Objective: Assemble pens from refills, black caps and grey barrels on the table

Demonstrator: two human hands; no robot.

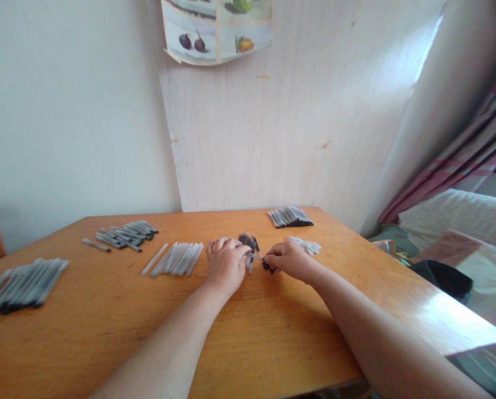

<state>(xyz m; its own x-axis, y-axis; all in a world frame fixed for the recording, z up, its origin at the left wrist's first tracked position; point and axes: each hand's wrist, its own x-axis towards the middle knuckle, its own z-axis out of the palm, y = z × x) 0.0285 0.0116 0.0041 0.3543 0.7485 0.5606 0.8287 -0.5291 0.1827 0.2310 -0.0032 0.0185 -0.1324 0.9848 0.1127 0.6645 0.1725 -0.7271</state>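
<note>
Over the middle of the table, a thin pale rod (255,256), which looks like a pen refill, spans the gap between my hands. My left hand (226,261) is closed at its left end, thumb and fingers together. At the rod's right end my right hand (290,260) pinches with its fingertips. Just behind and below the rod lies a bundle of dark-ended refills (246,240), partly covered by my left hand. Small black pen parts (268,267) sit under my right fingertips. White pen barrels (180,259) lie side by side left of my left hand.
Small white pieces (306,244) lie beyond my right hand. Black-ended pens form a pile (290,216) at the back right, another (127,235) at the back left and a third (27,284) at the front left. A black bin (442,279) stands beside the wooden table (148,327).
</note>
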